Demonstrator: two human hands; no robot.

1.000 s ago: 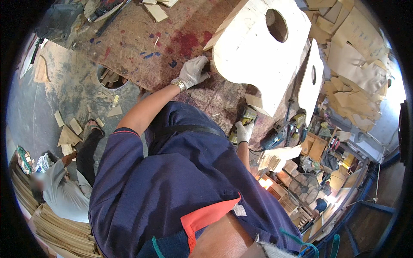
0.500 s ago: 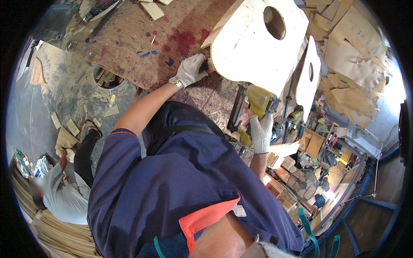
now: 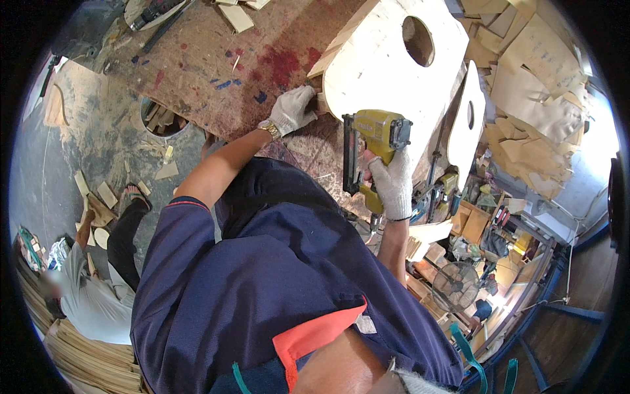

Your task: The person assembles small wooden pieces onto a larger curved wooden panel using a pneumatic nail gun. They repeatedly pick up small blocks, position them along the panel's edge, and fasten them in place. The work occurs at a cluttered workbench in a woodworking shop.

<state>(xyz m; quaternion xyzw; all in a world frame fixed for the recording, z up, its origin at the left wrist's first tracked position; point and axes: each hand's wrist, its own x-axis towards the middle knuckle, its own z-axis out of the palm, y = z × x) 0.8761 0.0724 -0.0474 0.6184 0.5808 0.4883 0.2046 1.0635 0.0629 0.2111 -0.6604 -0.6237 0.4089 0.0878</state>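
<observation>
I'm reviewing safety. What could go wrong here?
A misfire from the yellow nail gun in the gloved right hand might strike the gloved left hand, which sits beside the large pale wooden panel with an oval hole. Someone could trip on the pale wooden offcuts on the grey floor.

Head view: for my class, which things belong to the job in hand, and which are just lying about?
In the job, it seems:
- nail gun, gripped by the right hand
- holed board, near the left hand
- bench, beneath

Apparently lying about:
- drill, top left
- offcuts, top
</observation>
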